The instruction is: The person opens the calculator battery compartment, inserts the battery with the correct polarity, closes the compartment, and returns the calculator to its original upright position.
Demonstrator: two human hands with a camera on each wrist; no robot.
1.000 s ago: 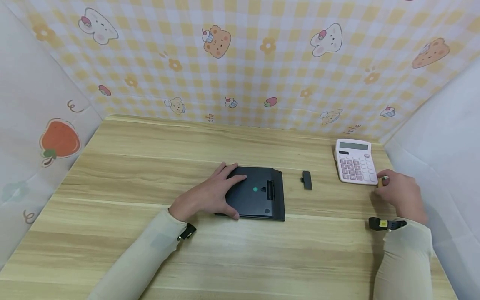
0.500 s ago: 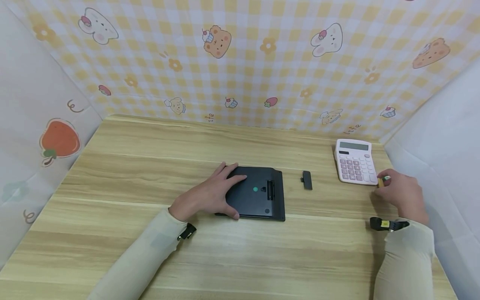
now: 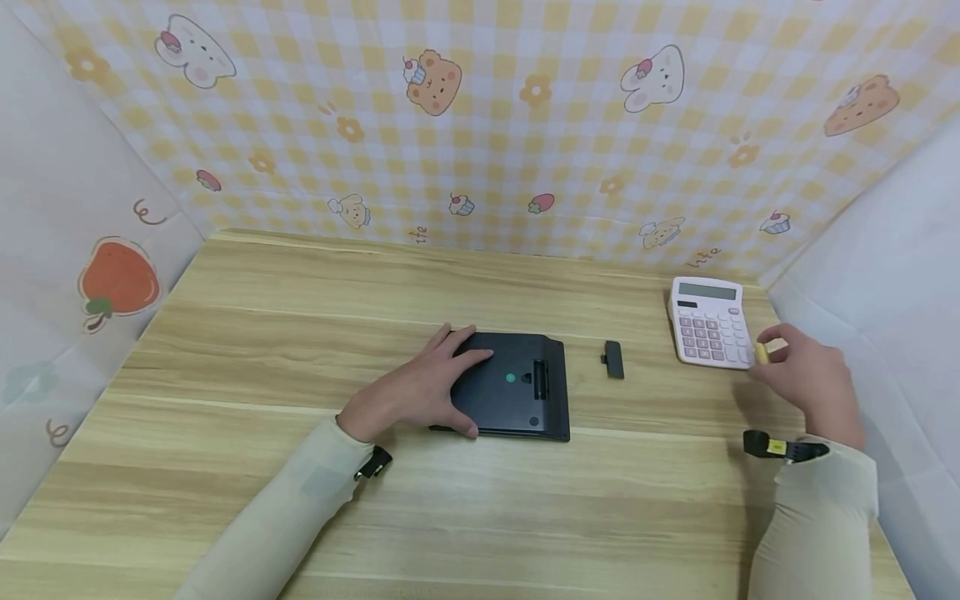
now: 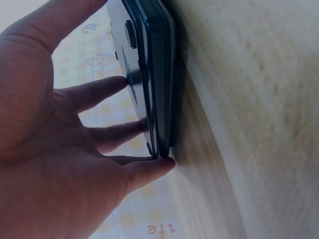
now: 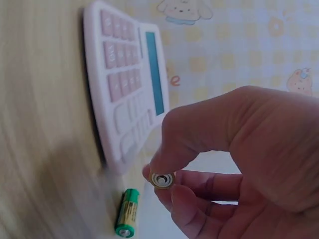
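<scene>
In the head view a black flat device (image 3: 501, 386) lies back-up, with a bare battery slot (image 3: 540, 380) at its right. My left hand (image 3: 423, 387) rests on its left part, fingers spread and fairly straight. Thumb and little finger lie at opposite edges, as the left wrist view (image 4: 75, 134) partly shows. Right of the device lies its small black battery cover (image 3: 614, 360). My right hand (image 3: 813, 379) pinches a battery (image 5: 162, 179) between thumb and fingers beside the pink calculator (image 3: 708, 325). A second, green-and-gold battery (image 5: 128, 214) lies on the table below that hand.
The wooden table (image 3: 300, 500) meets a yellow checked cloth (image 3: 480, 150) at the back. White cloth walls (image 3: 885, 292) stand at both sides, the right one close to my right hand.
My right hand has lifted slightly and shifted right, with the battery pinched in it. The left hand, black device, cover and pink calculator stay where they were.
</scene>
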